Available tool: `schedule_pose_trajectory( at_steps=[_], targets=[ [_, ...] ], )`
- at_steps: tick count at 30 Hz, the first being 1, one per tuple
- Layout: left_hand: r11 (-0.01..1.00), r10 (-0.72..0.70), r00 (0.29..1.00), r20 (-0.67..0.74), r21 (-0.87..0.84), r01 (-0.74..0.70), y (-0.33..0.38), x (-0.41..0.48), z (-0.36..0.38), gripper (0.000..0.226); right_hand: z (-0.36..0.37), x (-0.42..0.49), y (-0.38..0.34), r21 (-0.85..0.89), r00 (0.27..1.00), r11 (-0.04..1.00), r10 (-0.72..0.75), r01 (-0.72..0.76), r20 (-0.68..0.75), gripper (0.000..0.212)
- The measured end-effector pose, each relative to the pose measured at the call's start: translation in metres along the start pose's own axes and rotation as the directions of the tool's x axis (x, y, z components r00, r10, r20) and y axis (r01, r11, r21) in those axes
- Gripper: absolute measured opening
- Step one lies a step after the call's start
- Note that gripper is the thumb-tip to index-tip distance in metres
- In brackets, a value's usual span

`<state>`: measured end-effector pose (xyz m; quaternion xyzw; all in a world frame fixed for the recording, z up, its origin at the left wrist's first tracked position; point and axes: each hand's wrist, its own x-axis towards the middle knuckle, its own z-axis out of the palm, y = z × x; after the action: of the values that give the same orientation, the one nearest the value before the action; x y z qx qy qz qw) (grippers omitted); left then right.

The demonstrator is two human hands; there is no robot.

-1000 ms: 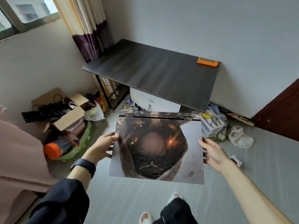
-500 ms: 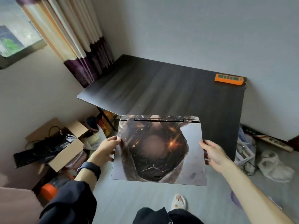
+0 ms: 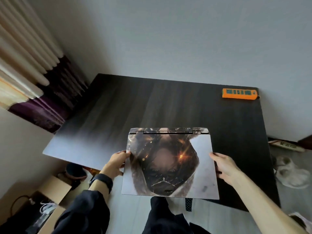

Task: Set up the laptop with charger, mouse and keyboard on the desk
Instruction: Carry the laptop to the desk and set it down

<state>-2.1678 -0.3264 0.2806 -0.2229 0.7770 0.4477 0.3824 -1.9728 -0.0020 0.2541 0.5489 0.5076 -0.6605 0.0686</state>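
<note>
A dark wood-grain desk (image 3: 118, 115) stands against the grey wall and fills the middle of the view. A cream and purple curtain (image 3: 33, 73) hangs at its far left corner. The closed laptop (image 3: 170, 166), its lid covered by a printed skin, is held level over the desk's near right part. Its hinge faces away from the person and its near edge juts out past the desk's front edge. Whether it touches the desk cannot be told. An open cardboard box (image 3: 55, 188) sits on the floor at lower left. The left hand (image 3: 116, 163) grips the laptop's left edge and the right hand (image 3: 226, 166) grips its right edge, thumbs on top and fingers curled underneath. An orange power strip (image 3: 239, 94) lies on the desk's far right corner. A black watch (image 3: 102, 180) circles the left wrist.
</note>
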Motion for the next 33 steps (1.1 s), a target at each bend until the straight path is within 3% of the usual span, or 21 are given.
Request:
schedule_pose_trajectory(
  at_steps=[4,12,20,33],
  targets=[
    [0.999,0.008,0.999,0.042,0.037,-0.009,0.059,0.052,-0.003,0.027,0.033,0.026,-0.027,0.062,0.984,0.992,0.114,-0.106,-0.140,0.042],
    [0.999,-0.023,0.999,0.041,0.028,0.022,0.137,0.129,0.011,0.018,0.086,0.072,-0.066,0.121,0.931,0.972,0.230,-0.204,-0.284,0.048],
    [0.999,-0.035,0.999,-0.011,-0.033,0.034,0.143,0.182,0.029,0.024,0.104,0.119,-0.089,0.038,0.923,0.978,0.205,-0.204,-0.326,0.052],
    [1.000,-0.001,0.991,-0.134,0.005,0.001,0.142,0.238,0.023,0.030,0.128,0.146,-0.096,0.004,0.930,0.976,0.206,-0.216,-0.305,0.053]
  ],
)
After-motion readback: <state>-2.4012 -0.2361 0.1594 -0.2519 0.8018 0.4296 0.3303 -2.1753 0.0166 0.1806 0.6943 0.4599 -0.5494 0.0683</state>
